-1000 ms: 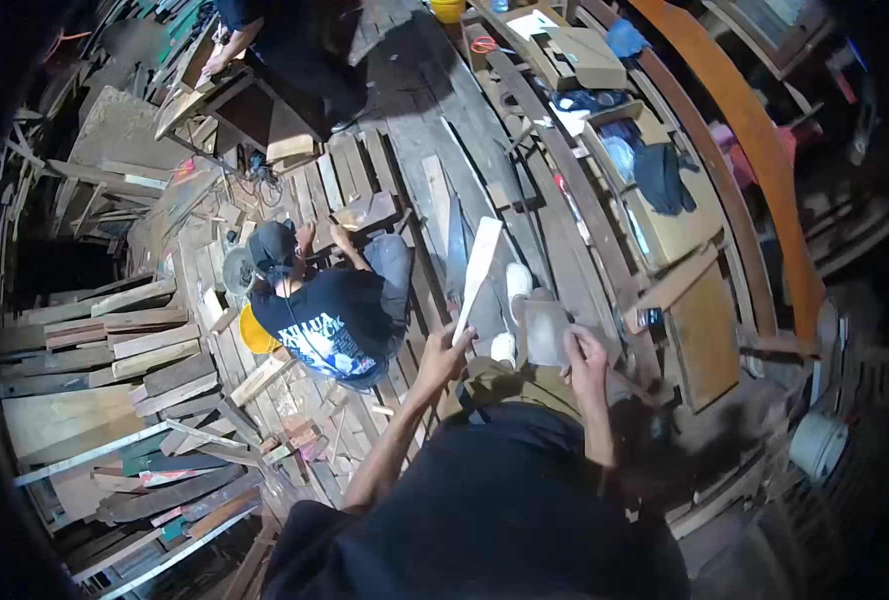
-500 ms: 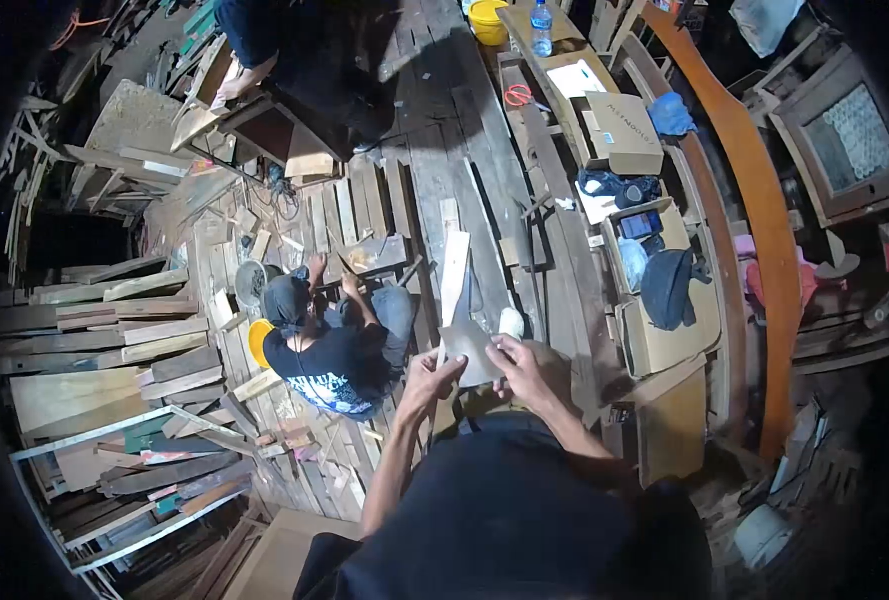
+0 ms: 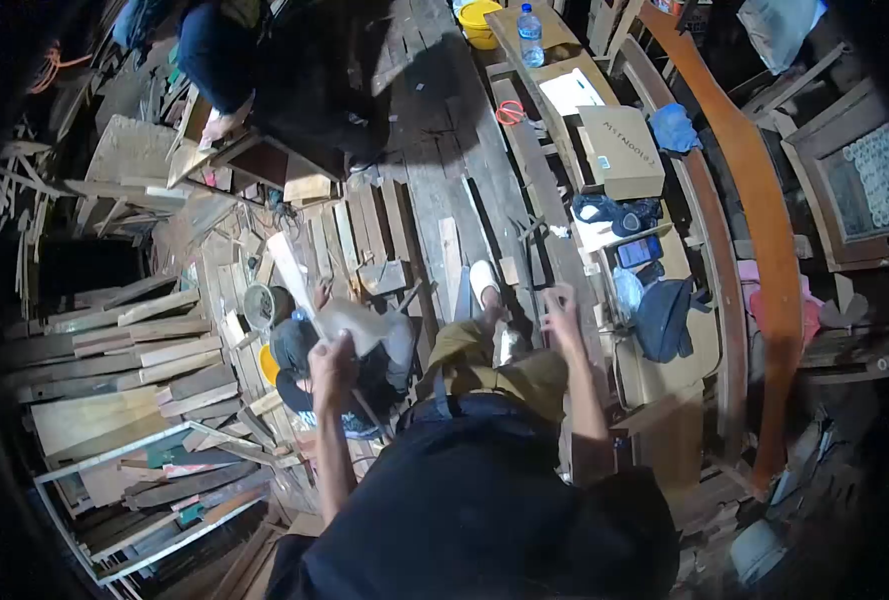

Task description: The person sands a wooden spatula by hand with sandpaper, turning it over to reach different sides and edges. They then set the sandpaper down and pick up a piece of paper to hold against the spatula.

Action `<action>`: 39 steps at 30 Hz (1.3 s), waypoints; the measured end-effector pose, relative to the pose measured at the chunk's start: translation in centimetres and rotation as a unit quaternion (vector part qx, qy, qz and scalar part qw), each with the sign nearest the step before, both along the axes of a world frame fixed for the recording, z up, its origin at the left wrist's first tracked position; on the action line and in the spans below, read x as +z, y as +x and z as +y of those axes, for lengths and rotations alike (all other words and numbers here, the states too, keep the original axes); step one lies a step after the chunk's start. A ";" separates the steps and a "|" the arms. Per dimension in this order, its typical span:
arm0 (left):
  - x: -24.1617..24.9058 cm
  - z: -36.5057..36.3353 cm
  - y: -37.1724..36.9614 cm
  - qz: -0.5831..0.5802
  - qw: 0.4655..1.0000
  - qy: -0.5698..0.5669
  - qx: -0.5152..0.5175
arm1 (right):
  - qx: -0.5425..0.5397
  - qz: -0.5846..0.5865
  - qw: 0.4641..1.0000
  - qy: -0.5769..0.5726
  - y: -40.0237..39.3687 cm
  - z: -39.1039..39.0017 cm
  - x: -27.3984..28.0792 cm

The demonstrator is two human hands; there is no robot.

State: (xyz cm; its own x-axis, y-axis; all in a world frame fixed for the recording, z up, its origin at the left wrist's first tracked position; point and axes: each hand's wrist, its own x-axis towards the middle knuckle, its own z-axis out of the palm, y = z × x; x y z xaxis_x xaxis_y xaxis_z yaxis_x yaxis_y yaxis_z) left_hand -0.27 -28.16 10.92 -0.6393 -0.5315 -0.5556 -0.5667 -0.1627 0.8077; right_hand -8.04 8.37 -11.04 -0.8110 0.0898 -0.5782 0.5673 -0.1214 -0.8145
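Note:
My left hand [image 3: 333, 368] is closed around a long pale wooden piece [image 3: 290, 265] and a thin greyish-brown sheet [image 3: 363, 325], possibly sandpaper. The wooden piece points up and away to the left, and the sheet sticks out to the right of my thumb. Empty, with fingers apart, my right hand [image 3: 563, 322] is raised to the right above the plank floor, near the cardboard box lid. Beyond my left hand sits a co-worker in a dark cap [image 3: 290, 345], partly hidden by my hand and the sheet.
Wood offcuts [image 3: 165, 355] are piled at left. Another person [image 3: 227, 60] is by a wooden frame at the top. A bench at right holds a water bottle [image 3: 531, 38], a cardboard box [image 3: 620, 150], a phone [image 3: 639, 251] and a dark bag [image 3: 670, 315]. A bucket [image 3: 262, 307] stands near the co-worker.
My hands have parted. The left moved left and up with the wooden piece and the sheet; the right let go of the sheet and moved right.

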 end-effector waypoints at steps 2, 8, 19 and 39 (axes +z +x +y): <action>-1.2 -4.6 -1.4 0.021 0.999 0.008 0.040 | -0.057 -0.010 0.996 0.065 -3.5 3.8 -5.0; -1.6 -12.6 -8.0 0.036 0.996 -0.037 0.078 | -0.086 -0.099 0.960 0.247 -12.7 5.8 -23.8; -1.1 -10.4 -20.7 -0.046 0.999 0.003 0.013 | 0.016 -0.123 0.944 0.307 -15.3 3.8 -21.4; -11.9 -3.4 -40.9 -0.094 0.994 0.052 -0.012 | 0.190 0.122 0.756 0.615 -90.3 -6.4 -10.4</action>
